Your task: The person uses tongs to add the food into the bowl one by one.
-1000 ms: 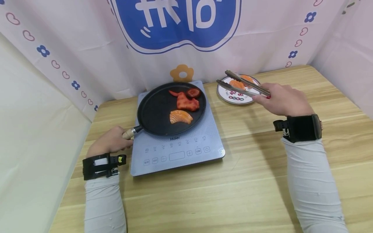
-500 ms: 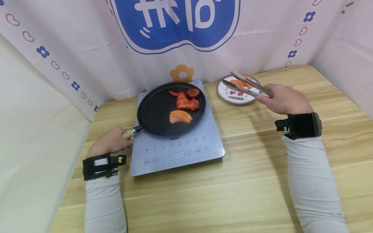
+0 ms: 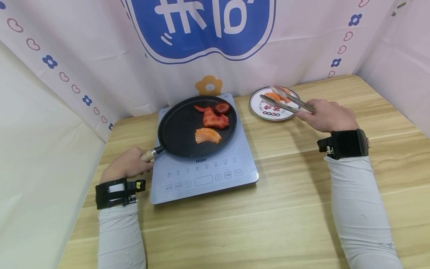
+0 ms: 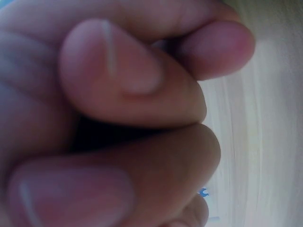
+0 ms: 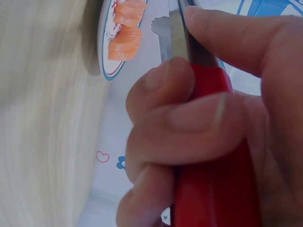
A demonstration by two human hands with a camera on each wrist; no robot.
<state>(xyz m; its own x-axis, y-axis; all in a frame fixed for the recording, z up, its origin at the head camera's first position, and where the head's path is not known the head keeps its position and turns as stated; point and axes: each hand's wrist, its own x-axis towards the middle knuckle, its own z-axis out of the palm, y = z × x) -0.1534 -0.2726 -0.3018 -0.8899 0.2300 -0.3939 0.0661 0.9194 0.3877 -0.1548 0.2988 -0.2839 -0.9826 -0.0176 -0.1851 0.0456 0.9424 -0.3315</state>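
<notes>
My left hand (image 3: 127, 162) grips the wooden handle (image 3: 146, 156) of a black frying pan (image 3: 181, 129). In the left wrist view its fingers (image 4: 156, 161) are curled. Inside the pan lie an orange salmon slice (image 3: 208, 135), a red chicken wing (image 3: 215, 119) and a round dark-red slice (image 3: 222, 108). My right hand (image 3: 327, 116) holds metal tongs (image 3: 282, 106), its fingers wrapped round their red handle (image 5: 213, 198). The tongs' tips stand apart and overlap a white plate (image 3: 256, 111) in the head view. Salmon pieces (image 5: 125, 45) lie on that plate, partly hidden by the tongs.
Under the pan is a pale Haier induction cooker (image 3: 203, 190), its control panel facing me. Both stand on a wooden table (image 3: 268, 224). A white printed curtain (image 3: 100, 48) hangs along the table's back edge, close behind cooker and plate.
My right hand has shifted the tongs a little to the right and slightly nearer, their tips still apart over the plate. The left hand and the pan have stayed in place.
</notes>
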